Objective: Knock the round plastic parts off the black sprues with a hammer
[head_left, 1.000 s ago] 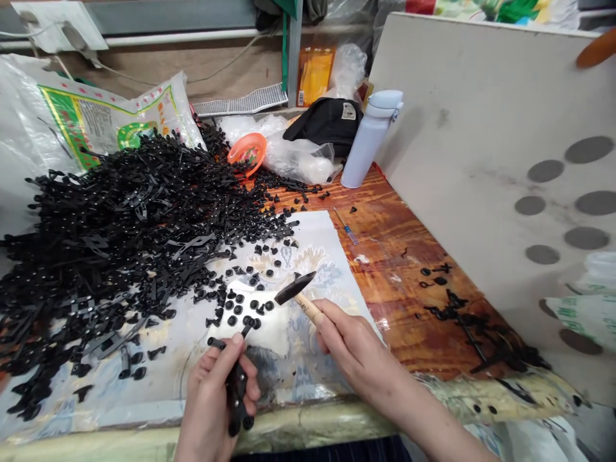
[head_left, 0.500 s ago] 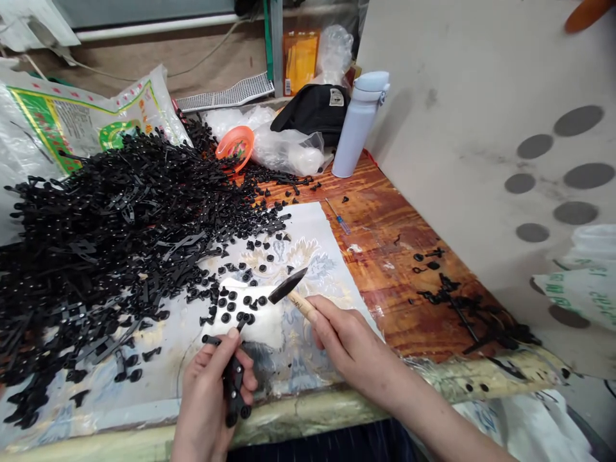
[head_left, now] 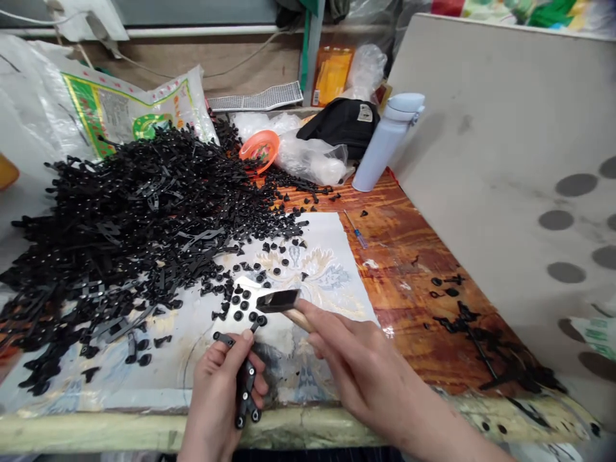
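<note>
My right hand (head_left: 346, 353) is closed round the light wooden handle of a hammer (head_left: 278, 300), its dark metal head over the small black round caps. In my left hand (head_left: 224, 378) is a black hinged linkage (head_left: 247, 399), gripped between thumb and fingers, with jointed arms hanging below the fingers. One arm of it reaches up from the thumb to a black cap (head_left: 261, 320), just below the hammer head. Several more loose caps (head_left: 238, 315) lie on a pale plate (head_left: 282, 330) and the patterned cloth (head_left: 332, 250).
A big heap of black linkages (head_left: 144, 199) covers the left side. Behind it are a printed plastic bag (head_left: 120, 106) and an orange dish (head_left: 260, 149). A pale blue bottle (head_left: 387, 144), a black cap (head_left: 341, 125), a screwdriver (head_left: 357, 231) and black scraps (head_left: 481, 346) are further right.
The hammer has turned and tilted, its head shifting left and down toward the cap at the linkage's end. My left hand keeps its grip. The whole view has shifted a little.
</note>
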### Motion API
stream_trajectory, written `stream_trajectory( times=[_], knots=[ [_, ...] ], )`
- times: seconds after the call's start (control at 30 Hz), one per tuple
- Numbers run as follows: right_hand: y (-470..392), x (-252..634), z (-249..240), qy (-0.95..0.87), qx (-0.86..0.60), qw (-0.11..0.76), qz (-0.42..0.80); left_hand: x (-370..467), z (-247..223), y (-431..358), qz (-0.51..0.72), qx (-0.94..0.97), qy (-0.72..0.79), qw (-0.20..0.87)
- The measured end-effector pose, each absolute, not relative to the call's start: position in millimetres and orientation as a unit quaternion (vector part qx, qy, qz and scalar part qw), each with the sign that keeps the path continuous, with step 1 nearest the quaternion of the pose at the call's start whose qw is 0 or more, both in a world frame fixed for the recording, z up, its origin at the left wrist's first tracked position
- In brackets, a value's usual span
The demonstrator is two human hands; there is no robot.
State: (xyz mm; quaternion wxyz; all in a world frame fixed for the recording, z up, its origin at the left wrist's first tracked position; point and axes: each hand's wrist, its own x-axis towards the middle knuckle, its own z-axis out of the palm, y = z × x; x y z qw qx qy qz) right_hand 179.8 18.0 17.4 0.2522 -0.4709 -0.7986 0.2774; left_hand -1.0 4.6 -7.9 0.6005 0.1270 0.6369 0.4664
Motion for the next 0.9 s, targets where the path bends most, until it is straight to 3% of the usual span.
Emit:
stream_trajectory(
  times=[0.07, 0.23, 0.4, 0.57, 0.7, 0.8, 0.9],
  knots=[
    [20, 178, 14, -0.808, -0.458, 0.263, 0.262, -1, -9, 4, 0.472, 0.126, 0.633, 0.6],
    [26, 177, 9, -0.833, -0.454, 0.139, 0.284, -3, -10, 3, 0.477, 0.116, 0.632, 0.6],
    [21, 176, 11, -0.822, -0.46, 0.199, 0.271, -3, -10, 2, 0.47, 0.109, 0.635, 0.603],
    [25, 172, 10, -0.811, -0.472, 0.133, 0.32, -6, -11, 4, 0.443, 0.116, 0.644, 0.613],
    [33, 188, 13, -0.738, -0.508, 0.209, 0.393, -14, -14, 6, 0.393, 0.149, 0.649, 0.634],
    [36, 207, 5, -0.718, -0.568, 0.213, 0.341, -21, -10, 6, 0.382, 0.177, 0.642, 0.641],
    [40, 222, -9, -0.707, -0.649, 0.153, 0.236, -29, -2, 5, 0.404, 0.189, 0.635, 0.631]
  ],
)
